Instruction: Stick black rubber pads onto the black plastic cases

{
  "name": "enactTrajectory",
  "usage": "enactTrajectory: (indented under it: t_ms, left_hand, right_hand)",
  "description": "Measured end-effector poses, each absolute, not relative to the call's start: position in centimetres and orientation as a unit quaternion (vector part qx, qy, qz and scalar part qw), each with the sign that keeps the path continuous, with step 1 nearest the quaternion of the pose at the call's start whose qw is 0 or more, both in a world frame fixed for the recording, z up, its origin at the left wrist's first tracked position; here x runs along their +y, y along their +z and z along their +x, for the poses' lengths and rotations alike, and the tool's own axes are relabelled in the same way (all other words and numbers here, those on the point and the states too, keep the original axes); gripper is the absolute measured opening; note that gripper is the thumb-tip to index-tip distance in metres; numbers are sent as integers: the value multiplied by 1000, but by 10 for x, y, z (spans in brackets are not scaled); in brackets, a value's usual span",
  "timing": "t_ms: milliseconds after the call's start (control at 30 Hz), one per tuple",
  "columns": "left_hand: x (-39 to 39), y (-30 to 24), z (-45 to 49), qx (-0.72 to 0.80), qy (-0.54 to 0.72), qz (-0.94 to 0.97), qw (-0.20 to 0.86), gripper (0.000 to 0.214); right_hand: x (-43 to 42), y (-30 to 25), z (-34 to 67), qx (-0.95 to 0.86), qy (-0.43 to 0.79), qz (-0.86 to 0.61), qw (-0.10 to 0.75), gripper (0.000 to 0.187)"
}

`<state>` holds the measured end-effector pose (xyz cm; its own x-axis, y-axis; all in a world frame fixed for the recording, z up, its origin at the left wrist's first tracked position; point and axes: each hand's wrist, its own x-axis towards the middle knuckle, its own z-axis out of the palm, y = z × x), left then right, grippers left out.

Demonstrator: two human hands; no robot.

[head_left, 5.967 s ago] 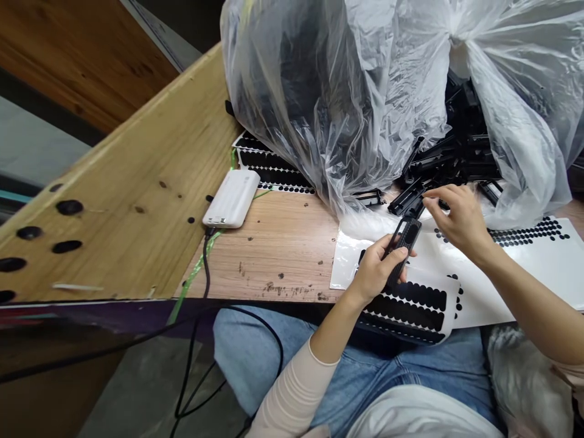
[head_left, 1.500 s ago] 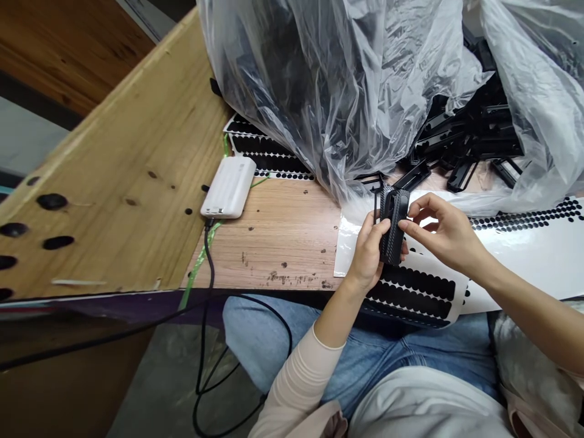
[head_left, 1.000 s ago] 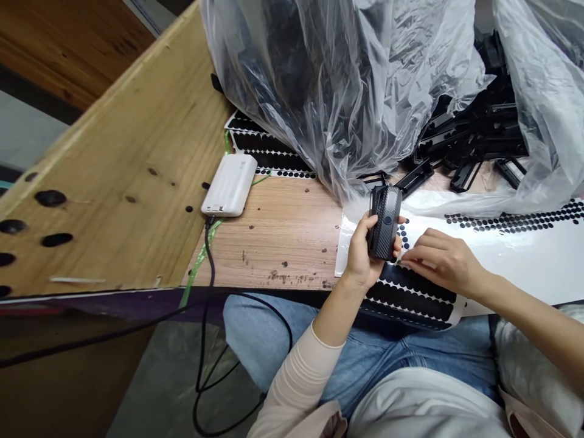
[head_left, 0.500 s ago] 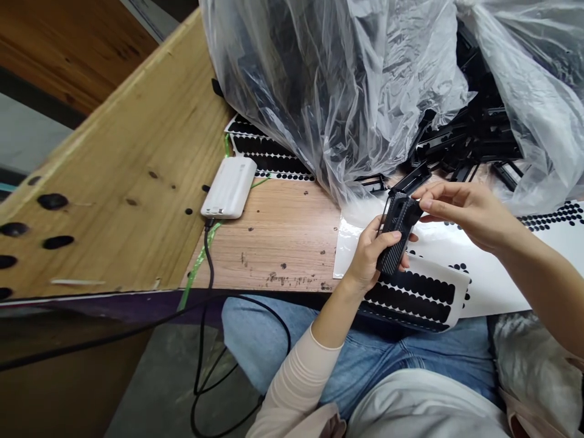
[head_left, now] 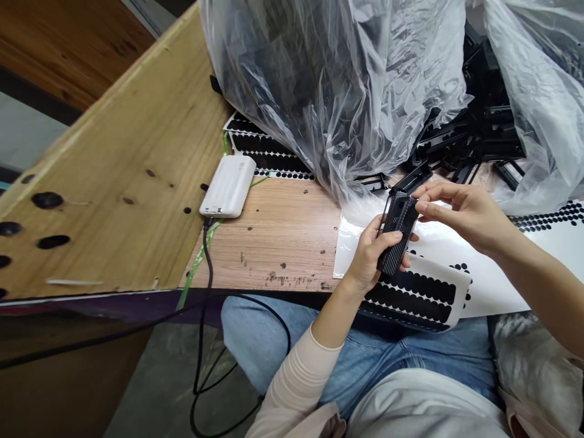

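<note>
My left hand [head_left: 365, 258] is wrapped around a black plastic case [head_left: 393, 246] with a carbon-fibre-like pattern, held tilted above the table edge. A narrow black flap or frame [head_left: 413, 177] sticks out at its upper end. At the case's upper right edge, the thumb and forefinger of my right hand [head_left: 469, 213] are pinched together; whatever is between them is hidden or too small to name. Below the case, a white sheet of round black stickers [head_left: 415, 298] curls over the table edge.
Clear plastic bags [head_left: 337, 91] stand at the back, and a pile of black plastic parts [head_left: 483, 131] lies between them. A white power bank [head_left: 229, 185] with a black cable [head_left: 207, 255] sits near the wooden side panel [head_left: 114, 176]. More dot-sticker sheets [head_left: 269, 152] lie behind it.
Both hands stay at nearly the same place on the case. The right hand's fingers have shifted very slightly along its upper edge, and the view has moved a little.
</note>
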<state>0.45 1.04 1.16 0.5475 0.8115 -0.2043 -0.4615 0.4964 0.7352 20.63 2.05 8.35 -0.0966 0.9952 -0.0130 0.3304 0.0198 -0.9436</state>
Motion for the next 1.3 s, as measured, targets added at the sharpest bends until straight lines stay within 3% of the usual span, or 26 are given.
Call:
enactTrajectory:
  t_ms: [633, 1067, 1233, 1300]
  left_hand:
    - [10, 10, 5, 274, 388, 320, 819, 50]
    - [10, 8, 5, 273, 384, 321, 822, 54]
    - [10, 7, 5, 281, 380, 331, 817, 53]
    - [9, 7, 5, 284, 381, 332, 815, 53]
  right_hand:
    - [18, 82, 204, -645, 353, -569, 367, 35]
    - [14, 76, 201, -671, 297, -555, 392, 15]
    - [9, 77, 199, -740, 139, -552, 358, 14]
    - [8, 77, 200, -737, 85, -576, 343, 30]
